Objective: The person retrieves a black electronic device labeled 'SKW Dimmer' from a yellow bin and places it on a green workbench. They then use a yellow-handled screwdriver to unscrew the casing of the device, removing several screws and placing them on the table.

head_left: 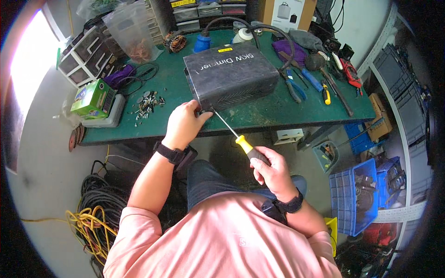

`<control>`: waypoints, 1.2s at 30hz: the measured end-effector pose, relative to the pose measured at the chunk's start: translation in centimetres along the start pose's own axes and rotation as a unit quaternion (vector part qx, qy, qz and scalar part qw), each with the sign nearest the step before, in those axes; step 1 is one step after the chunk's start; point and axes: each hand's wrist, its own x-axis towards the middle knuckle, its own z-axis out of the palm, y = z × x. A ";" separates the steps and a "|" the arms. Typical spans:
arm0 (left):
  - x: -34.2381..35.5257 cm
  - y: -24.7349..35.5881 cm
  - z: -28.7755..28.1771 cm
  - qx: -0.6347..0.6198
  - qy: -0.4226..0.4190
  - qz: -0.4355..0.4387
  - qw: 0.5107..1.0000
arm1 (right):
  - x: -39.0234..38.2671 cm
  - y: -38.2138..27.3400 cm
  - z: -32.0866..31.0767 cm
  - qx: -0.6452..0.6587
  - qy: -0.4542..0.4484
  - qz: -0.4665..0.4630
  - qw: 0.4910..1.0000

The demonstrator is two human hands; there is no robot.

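A black metal dimmer box [232, 72] with a thick black cable sits on the green workbench [167, 102]. My right hand [273, 171] is wrapped round the yellow and black handle of a screwdriver [244, 143]. The shaft points up and left, and its tip meets the box's near left lower corner. At that corner, my left hand [185, 120] has its fingers against the box's side and its thumb beside the screwdriver tip. Whether a screw sits under the tip is too small to tell.
Loose screws [148, 103] lie in a pile left of the box. To the right are pliers [294, 88], a hammer [336, 92] and a small yellow-handled screwdriver [326, 94]. A green carton [94, 98] stands at the bench's left end. Blue crates [354, 197] and coiled cables [99, 194] are on the floor.
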 end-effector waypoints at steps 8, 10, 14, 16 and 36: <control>0.2 0.2 1.3 0.054 0.007 0.015 0.998 | 0.1 0.8 0.2 -0.147 0.052 -0.087 0.984; 0.2 0.0 1.5 0.053 0.012 0.014 0.998 | 0.4 1.5 0.4 -0.280 0.085 -0.240 0.926; 0.1 0.1 1.5 0.020 0.017 -0.005 1.000 | -0.1 -0.3 1.2 -0.355 0.095 -0.263 0.892; 0.1 0.2 1.4 0.025 0.008 -0.011 1.000 | -0.4 -0.7 1.5 -0.405 0.096 -0.262 0.871; -0.5 1.5 1.9 0.016 -0.007 0.056 0.998 | -2.4 -3.3 1.1 0.163 0.064 0.109 0.979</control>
